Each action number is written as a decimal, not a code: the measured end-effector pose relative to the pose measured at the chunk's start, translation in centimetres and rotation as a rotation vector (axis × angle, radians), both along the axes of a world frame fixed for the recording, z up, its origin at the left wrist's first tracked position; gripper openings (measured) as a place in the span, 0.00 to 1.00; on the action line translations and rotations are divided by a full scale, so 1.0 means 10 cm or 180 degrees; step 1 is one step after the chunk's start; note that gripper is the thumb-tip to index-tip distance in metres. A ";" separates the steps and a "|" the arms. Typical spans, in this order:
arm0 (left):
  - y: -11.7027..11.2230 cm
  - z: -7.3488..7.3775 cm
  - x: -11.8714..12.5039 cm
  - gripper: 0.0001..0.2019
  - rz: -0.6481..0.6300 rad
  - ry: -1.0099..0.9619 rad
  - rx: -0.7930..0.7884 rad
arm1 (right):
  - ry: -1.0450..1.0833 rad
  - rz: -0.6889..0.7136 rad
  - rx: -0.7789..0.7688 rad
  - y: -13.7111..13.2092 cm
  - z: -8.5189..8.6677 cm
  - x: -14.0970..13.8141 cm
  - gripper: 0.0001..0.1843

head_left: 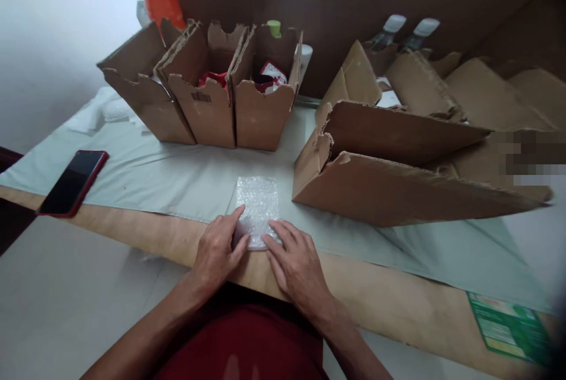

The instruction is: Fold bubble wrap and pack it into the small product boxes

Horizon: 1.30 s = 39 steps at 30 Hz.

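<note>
A small sheet of clear bubble wrap (257, 200) lies flat on the pale green cloth, its lower end near the table's front edge. The lower part looks denser, as if folded or laid over something pale; I cannot tell which. At its left edge rests my left hand (217, 247), thumb and index finger apart and touching the wrap; the other fingers are mostly hidden. My right hand (297, 256) lies along the right edge, fingers spread, with fingertips on the wrap. Neither hand visibly pinches it.
Three cardboard bins (210, 112) stand behind, holding red packets and other items. A long cardboard box (398, 185) is close on the right, with more cardboard bins and two bottles (415, 35) behind. A phone (73, 182) lies left; a green printed sheet (508, 327) lies front right.
</note>
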<state>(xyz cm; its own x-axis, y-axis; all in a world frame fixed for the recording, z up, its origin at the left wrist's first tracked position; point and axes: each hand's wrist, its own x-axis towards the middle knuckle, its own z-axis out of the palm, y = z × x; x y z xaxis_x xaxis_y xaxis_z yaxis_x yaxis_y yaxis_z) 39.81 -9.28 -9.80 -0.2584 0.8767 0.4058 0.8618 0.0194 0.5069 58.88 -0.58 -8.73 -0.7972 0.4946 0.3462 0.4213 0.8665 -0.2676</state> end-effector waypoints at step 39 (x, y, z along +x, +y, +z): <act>-0.06 0.07 -0.13 0.13 0.0220 -0.0562 0.0215 | 0.0148 0.0083 -0.0284 0.20 0.10 -0.19 0.12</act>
<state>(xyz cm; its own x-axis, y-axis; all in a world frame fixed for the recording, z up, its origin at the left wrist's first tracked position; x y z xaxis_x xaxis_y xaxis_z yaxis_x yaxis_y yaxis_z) 38.54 -9.91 -9.09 -0.3893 0.8267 0.4062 0.7573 0.0362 0.6521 56.99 1.40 -7.78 -0.7944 0.5042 0.3387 0.3842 0.8490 -0.3629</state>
